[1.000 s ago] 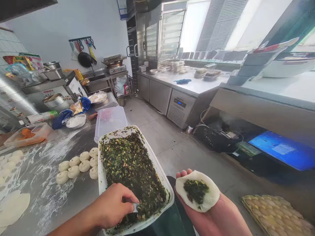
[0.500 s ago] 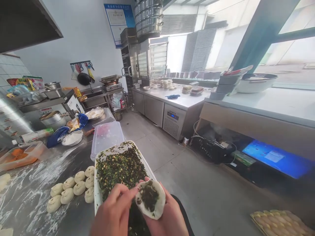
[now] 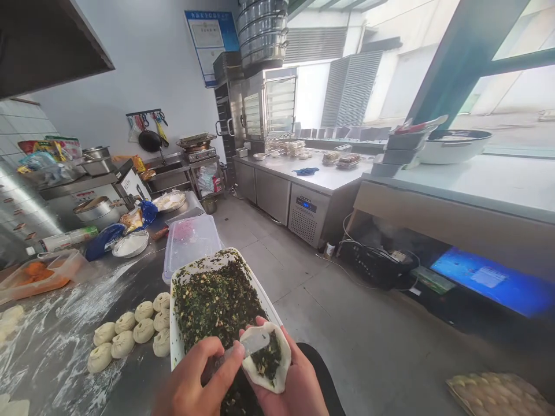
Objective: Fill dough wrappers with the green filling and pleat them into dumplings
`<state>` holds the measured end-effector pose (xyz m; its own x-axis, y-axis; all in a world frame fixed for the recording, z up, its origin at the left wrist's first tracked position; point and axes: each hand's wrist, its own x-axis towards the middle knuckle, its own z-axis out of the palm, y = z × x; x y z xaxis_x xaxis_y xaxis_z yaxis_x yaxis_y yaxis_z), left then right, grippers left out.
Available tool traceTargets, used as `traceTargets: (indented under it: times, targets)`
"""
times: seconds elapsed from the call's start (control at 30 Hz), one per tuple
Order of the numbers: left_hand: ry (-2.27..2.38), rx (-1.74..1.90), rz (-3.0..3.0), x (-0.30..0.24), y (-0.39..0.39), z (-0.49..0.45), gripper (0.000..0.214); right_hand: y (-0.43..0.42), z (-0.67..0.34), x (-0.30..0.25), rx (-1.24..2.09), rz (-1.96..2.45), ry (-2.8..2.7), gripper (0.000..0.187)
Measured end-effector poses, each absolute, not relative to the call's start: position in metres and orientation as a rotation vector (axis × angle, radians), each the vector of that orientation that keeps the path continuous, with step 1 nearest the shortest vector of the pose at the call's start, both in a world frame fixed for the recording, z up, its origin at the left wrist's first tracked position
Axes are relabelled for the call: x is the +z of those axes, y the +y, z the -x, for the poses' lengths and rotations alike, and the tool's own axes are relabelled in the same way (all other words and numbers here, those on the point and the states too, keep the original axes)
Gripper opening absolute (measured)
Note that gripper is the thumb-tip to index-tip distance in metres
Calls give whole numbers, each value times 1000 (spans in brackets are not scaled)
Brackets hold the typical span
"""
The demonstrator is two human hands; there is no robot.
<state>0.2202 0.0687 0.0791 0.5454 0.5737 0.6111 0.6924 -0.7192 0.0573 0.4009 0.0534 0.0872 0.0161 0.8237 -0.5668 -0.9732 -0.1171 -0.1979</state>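
Observation:
My right hand [image 3: 299,378], palm up, cups a round dough wrapper [image 3: 281,361] holding dark green chopped filling [image 3: 267,359]. In my closed left hand [image 3: 197,375] is a small flat spatula [image 3: 256,344], its pale, shiny blade lying over the wrapper's left side on the filling. Part of its handle is hidden by the fingers. Below and behind both hands stands a white tub [image 3: 265,300] heaped with the same chopped greens [image 3: 217,306]. Several pleated buns [image 3: 124,344] sit in rows left of the tub.
A floured steel worktable [image 3: 65,346] runs along the left. Beyond the tub lies a clear plastic lid [image 3: 191,240], near a bowl of flour [image 3: 130,244] and a container with orange filling [image 3: 37,277]. A tray of pale pieces [image 3: 498,393] is low at right.
My left hand has brought the spatula blade onto the filling in the wrapper. The wrapper's edge now curls up more in my right hand. The view has shifted slightly.

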Motion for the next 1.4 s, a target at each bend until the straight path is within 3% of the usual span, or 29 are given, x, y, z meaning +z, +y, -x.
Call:
traceTargets:
  times: [0.2,0.5,0.77,0.9,1.03,1.17,1.4]
  targets:
    - [-867,-927,2443,64,67,-234,32,51,-404,89,1663,544,296,27]
    - [-812,-943,2591,75,79,-229,38,48,-404,86,1617,665,241,44]
    - [-658,-655,2743,97,87,-217,41,47,-408,88,1608,649,256,40]
    - [-870,-686,2852,120,85,-207,39,49,-410,89,1600,680,263,34]
    - [-1234,-514,3241,143,82,-209,19,48,-406,95,1610,709,208,20]
    - [-1491,-287,3244,147,86,-224,18,47,-396,93,1642,620,226,26]
    - [-1395,-376,3038,139,83,-220,23,48,-391,76,1658,544,290,24]
